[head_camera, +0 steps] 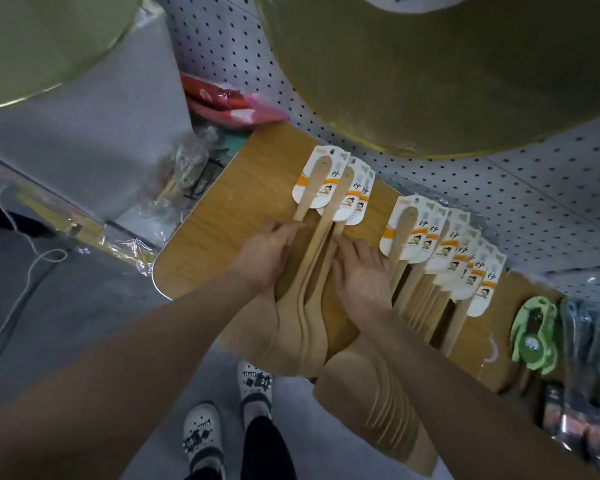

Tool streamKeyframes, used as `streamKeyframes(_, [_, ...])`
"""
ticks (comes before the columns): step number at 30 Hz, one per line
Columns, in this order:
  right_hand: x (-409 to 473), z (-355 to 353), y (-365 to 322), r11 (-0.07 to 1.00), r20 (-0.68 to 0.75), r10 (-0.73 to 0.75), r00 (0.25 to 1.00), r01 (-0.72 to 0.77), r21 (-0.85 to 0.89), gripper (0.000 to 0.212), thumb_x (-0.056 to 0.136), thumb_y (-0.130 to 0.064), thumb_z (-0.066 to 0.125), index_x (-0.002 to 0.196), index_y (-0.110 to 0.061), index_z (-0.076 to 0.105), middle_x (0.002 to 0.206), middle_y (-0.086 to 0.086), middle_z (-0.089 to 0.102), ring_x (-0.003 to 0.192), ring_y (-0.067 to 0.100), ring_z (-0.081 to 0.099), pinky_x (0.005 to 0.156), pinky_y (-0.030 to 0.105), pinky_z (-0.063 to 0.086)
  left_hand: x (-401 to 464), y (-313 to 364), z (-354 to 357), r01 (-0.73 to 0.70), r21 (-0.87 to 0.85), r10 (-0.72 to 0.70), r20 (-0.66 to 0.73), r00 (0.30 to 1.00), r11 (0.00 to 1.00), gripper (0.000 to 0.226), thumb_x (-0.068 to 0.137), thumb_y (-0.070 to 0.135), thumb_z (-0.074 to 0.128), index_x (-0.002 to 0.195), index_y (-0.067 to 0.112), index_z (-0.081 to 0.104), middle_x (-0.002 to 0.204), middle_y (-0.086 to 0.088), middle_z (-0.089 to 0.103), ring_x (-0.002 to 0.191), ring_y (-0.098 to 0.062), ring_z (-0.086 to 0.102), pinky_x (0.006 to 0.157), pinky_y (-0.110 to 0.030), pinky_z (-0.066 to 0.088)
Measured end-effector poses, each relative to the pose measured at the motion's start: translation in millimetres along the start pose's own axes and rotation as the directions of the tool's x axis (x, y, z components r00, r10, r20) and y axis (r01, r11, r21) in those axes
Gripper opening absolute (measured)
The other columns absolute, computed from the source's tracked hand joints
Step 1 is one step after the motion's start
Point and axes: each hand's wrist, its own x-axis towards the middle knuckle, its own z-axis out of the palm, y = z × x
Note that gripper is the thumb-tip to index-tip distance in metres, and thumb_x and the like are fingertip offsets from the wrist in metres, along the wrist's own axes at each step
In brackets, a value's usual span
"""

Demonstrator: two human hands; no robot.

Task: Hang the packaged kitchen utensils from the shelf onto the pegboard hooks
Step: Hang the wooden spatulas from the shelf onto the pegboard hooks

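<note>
Three wooden spatulas [312, 306] with white and orange card labels lie bunched on the wooden shelf [219, 216], blades toward me. My left hand [265, 254] grips their handles from the left side with curled fingers. From the right, my right hand [361, 271] rests flat against the same handles with its fingers fairly straight. A larger fanned stack of several of the same packaged spatulas [440, 247] lies just right of my right hand. The white pegboard [534, 188] rises behind the shelf; no hooks are visible in it.
Large round bamboo boards [430, 81] overhang the shelf from above. Green packaged items [534, 334] and dark wrapped goods [586, 375] lie at the shelf's right end. A red and pink package [229, 102] and plastic wrappings [184, 168] sit left of the shelf. My feet stand below.
</note>
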Motion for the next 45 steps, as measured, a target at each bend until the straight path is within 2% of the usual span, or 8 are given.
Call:
streamKeyframes(11, [58, -3, -44, 0.987, 0.096, 0.164, 0.982, -0.163, -0.012, 0.049, 0.096, -0.046, 0.053, 0.139, -0.022, 0.047, 0.127, 0.007, 0.058, 0.117, 0.029, 0.054, 0.093, 0.041, 0.041, -48, -52, -32, 0.121, -0.130, -0.123, -0.008, 0.992, 0.984, 0.056, 0.086, -0.004, 0.057, 0.136, 0.022, 0.056, 0.119, -0.008, 0.054, 0.097, -0.028, 0.060, 0.083, -0.029, 0.045])
streamKeyframes(16, [64, -6, -53, 0.954, 0.117, 0.291, 0.950, -0.297, 0.038, 0.042, 0.096, -0.028, 0.054, 0.137, -0.020, 0.045, 0.120, 0.011, 0.061, 0.110, 0.032, 0.059, 0.092, 0.041, 0.047, -67, -61, -41, 0.165, -0.201, -0.170, -0.004, 0.986, 0.966, 0.062, 0.081, -0.009, 0.059, 0.131, 0.029, 0.057, 0.109, 0.000, 0.052, 0.093, -0.022, 0.056, 0.085, -0.031, 0.046])
streamKeyframes(24, [28, -24, -57, 0.774, 0.146, 0.398, 0.906, -0.417, 0.477, 0.051, 0.095, -0.013, 0.061, 0.141, -0.025, 0.041, 0.120, 0.012, 0.056, 0.101, 0.031, 0.062, 0.078, 0.031, 0.050, -102, -49, -57, 0.174, -0.316, -0.196, -0.038, 0.980, 0.932, 0.060, 0.082, -0.012, 0.060, 0.129, 0.024, 0.059, 0.109, 0.005, 0.056, 0.089, -0.019, 0.060, 0.080, -0.025, 0.051])
streamKeyframes(27, [3, -41, -68, 0.753, 0.110, 0.367, 0.924, -0.365, 0.548, 0.055, 0.093, -0.010, 0.064, 0.139, -0.026, 0.040, 0.114, 0.014, 0.062, 0.099, 0.032, 0.063, 0.084, 0.041, 0.055, -128, -46, -66, 0.142, -0.338, -0.172, -0.061, 0.983, 0.930, 0.046, 0.088, -0.005, 0.057, 0.121, 0.027, 0.060, 0.101, 0.002, 0.063, 0.080, -0.018, 0.062, 0.066, -0.014, 0.047])
streamKeyframes(31, [-42, -71, -85, 0.716, 0.037, 0.342, 0.939, -0.286, 0.637, 0.066, 0.091, -0.007, 0.065, 0.146, -0.029, 0.035, 0.118, 0.011, 0.064, 0.101, 0.031, 0.064, 0.090, 0.047, 0.054, -170, -34, -81, 0.112, -0.325, -0.143, -0.074, 0.987, 0.939, 0.039, 0.090, -0.003, 0.056, 0.118, 0.023, 0.062, 0.094, -0.005, 0.069, 0.079, -0.024, 0.066, 0.070, -0.033, 0.056])
streamKeyframes(34, [-81, -93, -92, 0.664, 0.037, 0.371, 0.928, -0.293, 0.688, 0.081, 0.089, -0.008, 0.068, 0.151, -0.037, 0.026, 0.112, 0.009, 0.067, 0.097, 0.029, 0.066, 0.087, 0.044, 0.056, -201, -21, -91, 0.078, -0.354, -0.106, -0.062, 0.992, 0.932, 0.041, 0.089, -0.004, 0.057, 0.110, 0.031, 0.061, 0.086, 0.001, 0.065, 0.077, -0.026, 0.063, 0.070, -0.038, 0.055])
streamKeyframes(40, [-189, -150, -80, 0.571, 0.008, 0.486, 0.874, -0.325, 0.754, 0.090, 0.084, -0.006, 0.074, 0.148, -0.046, 0.025, 0.069, 0.007, 0.063, 0.056, 0.010, 0.063, 0.054, 0.025, 0.053, -263, 33, -107, -0.057, -0.369, 0.060, -0.004, 0.998, 0.928, 0.055, 0.090, -0.005, 0.057, 0.103, 0.048, 0.056, 0.082, 0.011, 0.059, 0.079, -0.025, 0.065, 0.076, -0.047, 0.056])
streamKeyframes(45, [-284, -197, -53, 0.588, -0.125, 0.594, 0.795, -0.323, 0.742, 0.091, 0.082, -0.003, 0.074, 0.145, -0.049, 0.027, 0.079, -0.001, 0.064, 0.069, 0.018, 0.066, 0.058, 0.021, 0.056, -295, 100, -110, -0.215, -0.295, 0.249, 0.085, 0.965, 0.931, 0.073, 0.089, -0.005, 0.055, 0.109, 0.064, 0.044, 0.107, 0.031, 0.056, 0.077, -0.010, 0.066, 0.065, -0.030, 0.056])
